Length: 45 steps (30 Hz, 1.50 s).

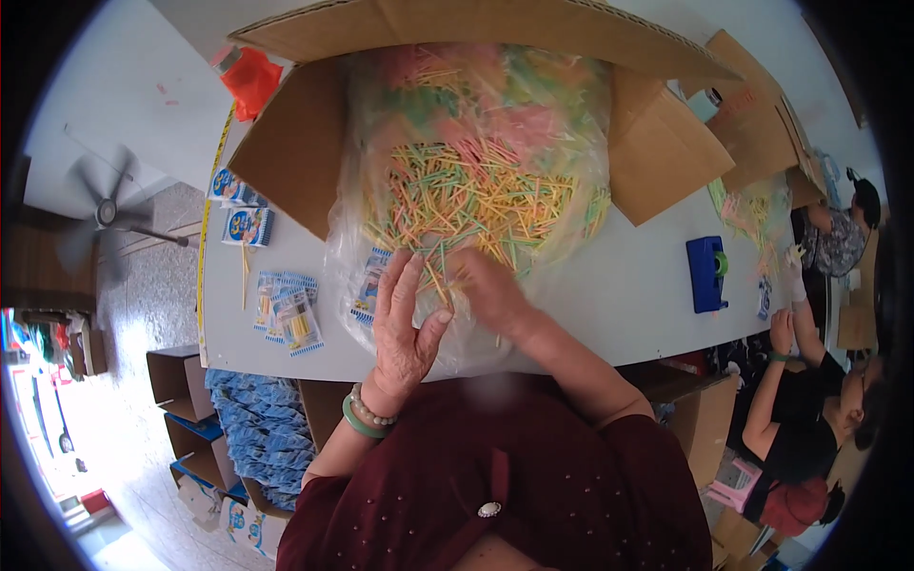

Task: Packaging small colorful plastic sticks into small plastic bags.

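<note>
A large heap of thin pastel sticks (pixel 486 205), pink, yellow and green, spills from a clear plastic bag (pixel 347 214) inside an opened cardboard box (pixel 295 143). My left hand (pixel 400 328) is at the heap's near edge, fingers stretched upward and thumb apart. A blue-and-white packet (pixel 369 285) lies just beside its fingers, partly hidden. My right hand (pixel 486 290) is close by on the right, smeared by motion, so its grip does not show. A few sticks (pixel 438 284) stand between the two hands; which hand touches them I cannot tell.
Filled packets (pixel 290 309) lie on the table (pixel 619 314) at left, with more packets (pixel 246 226) behind. A blue tape dispenser (pixel 705 274) stands at right. Below is a box of blue packets (pixel 257 428). A fan (pixel 105 209) spins at left; co-workers (pixel 809 400) sit at far right.
</note>
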Each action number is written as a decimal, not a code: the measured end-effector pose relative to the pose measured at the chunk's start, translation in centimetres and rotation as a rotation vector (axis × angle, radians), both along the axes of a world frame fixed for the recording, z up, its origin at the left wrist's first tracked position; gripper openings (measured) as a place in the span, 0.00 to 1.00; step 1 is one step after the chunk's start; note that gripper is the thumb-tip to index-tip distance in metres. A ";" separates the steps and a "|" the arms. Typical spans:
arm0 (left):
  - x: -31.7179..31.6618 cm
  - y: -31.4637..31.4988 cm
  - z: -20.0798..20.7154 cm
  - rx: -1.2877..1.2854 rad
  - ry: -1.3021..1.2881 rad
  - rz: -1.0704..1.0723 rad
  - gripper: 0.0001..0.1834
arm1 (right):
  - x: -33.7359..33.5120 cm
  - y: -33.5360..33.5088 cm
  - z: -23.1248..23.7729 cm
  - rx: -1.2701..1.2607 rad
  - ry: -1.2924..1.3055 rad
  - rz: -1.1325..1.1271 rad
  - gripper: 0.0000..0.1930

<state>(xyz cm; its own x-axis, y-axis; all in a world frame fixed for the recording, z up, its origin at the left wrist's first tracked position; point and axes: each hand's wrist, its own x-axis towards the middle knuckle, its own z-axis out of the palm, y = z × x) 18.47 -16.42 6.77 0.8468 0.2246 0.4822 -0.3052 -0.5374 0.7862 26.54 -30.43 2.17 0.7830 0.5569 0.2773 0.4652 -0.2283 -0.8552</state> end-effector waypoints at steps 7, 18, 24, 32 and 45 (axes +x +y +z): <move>0.1 -1.0 -3.9 0.276 0.137 -0.104 0.20 | -3.5 2.7 -4.5 0.183 0.082 0.050 0.10; -1.1 3.2 -2.3 0.354 0.301 0.251 0.18 | -3.2 0.8 -2.6 0.067 0.235 0.079 0.07; 1.2 6.6 -6.4 0.370 0.507 0.436 0.28 | -3.4 1.9 -3.3 0.266 0.123 -0.004 0.09; 1.0 8.6 -8.5 -0.228 0.723 0.354 0.16 | -3.2 1.7 -4.7 0.121 -0.262 0.172 0.12; -1.4 6.5 -2.0 0.492 0.133 0.393 0.11 | -1.4 1.2 -0.3 0.342 0.584 0.015 0.09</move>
<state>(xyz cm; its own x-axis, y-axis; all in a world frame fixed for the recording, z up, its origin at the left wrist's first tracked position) 17.07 -9.89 4.75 0.8060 0.3099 0.5043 0.0713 -0.8966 0.4370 25.14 -29.24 1.90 0.8510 0.5246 -0.0263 -0.0939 0.1026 -0.9903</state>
